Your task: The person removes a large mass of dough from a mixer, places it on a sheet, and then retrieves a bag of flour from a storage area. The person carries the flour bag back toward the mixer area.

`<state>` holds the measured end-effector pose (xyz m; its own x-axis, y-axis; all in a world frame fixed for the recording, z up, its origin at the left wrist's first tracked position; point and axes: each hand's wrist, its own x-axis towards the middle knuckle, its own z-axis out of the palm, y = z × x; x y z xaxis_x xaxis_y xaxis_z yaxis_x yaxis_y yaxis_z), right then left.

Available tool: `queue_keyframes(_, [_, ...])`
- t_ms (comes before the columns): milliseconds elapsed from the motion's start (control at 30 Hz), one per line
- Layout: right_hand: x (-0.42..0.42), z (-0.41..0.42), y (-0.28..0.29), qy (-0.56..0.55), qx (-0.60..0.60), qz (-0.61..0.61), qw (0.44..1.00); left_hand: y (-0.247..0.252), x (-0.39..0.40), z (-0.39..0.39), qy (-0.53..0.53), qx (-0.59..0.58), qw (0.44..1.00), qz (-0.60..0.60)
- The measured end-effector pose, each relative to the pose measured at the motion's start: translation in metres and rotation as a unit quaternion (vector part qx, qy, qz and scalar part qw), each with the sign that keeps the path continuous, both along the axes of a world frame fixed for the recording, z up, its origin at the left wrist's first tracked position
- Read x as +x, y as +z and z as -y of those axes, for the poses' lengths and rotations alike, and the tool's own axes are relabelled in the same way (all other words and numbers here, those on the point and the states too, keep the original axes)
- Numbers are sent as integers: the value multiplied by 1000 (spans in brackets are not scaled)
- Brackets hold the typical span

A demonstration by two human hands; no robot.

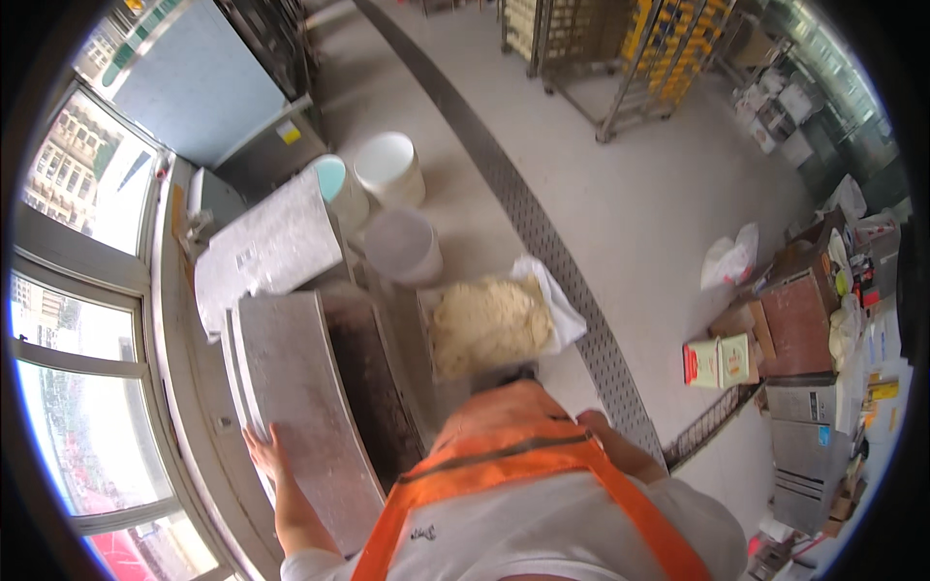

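My left hand (267, 450) lies with spread fingers on the long edge of a metal panel (305, 392), on the side near the window. The panel is part of a floured metal machine or bench, and a dark, stained gap (367, 363) runs along its right side. My right hand (596, 421) is beside my orange apron (501, 436), partly hidden by my body; its grip is unclear. Before me, a large mass of pale dough (494, 319) fills a tub with a white plastic sheet (558, 309) over its right edge.
Several buckets stand beyond the machine, including a grey one (403, 247) and a white one (389, 167). A perforated drain cover (523, 189) crosses the floor. Wheeled racks (574, 94) stand farther off. At right are a tin (716, 361), a plastic bag (730, 258) and a cluttered bench (795, 327).
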<state>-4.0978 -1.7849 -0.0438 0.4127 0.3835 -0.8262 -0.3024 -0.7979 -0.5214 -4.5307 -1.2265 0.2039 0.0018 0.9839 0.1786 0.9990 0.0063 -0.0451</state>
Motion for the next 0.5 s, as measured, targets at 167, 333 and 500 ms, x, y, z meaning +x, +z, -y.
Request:
queue_keyframes(167, [63,6,-11,-141,-70,-149,976,2,-8,0,-9,-1,1000,-13])
queue_keyframes(333, [86,-11,67,-146,-58,-45,987,4,-6,5,-16,14,999,-27])
queue_keyframes(500, [71,37,68,-198,-105,-56,973,-1,-2,-9,-24,1,999,-43])
